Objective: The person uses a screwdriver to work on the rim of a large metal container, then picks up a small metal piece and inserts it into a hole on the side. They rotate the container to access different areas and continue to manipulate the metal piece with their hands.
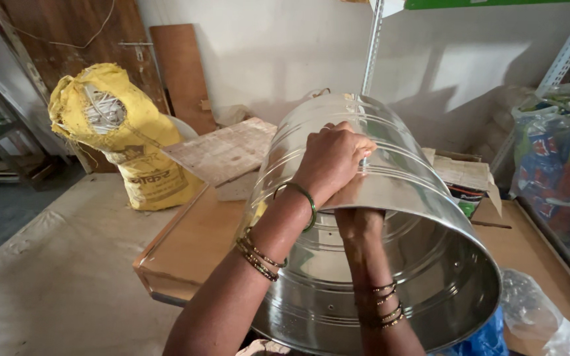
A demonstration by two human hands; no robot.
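Here your left hand is curled shut over the outside of the steel drum lying tilted on the tabletop, while your right hand reaches inside, its grip hidden.

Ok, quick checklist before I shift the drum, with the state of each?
1. Left hand on top of the drum, pressing the outer wall: ok.
2. Right hand inside the open mouth: grip cannot tell.
3. Drum lying on its side on the board: ok.
4. Interior free of loose items: ok, as far as visible.
5. Sack apart from the drum: ok.
6. Plastic bag close to the rim at the right: not ok.
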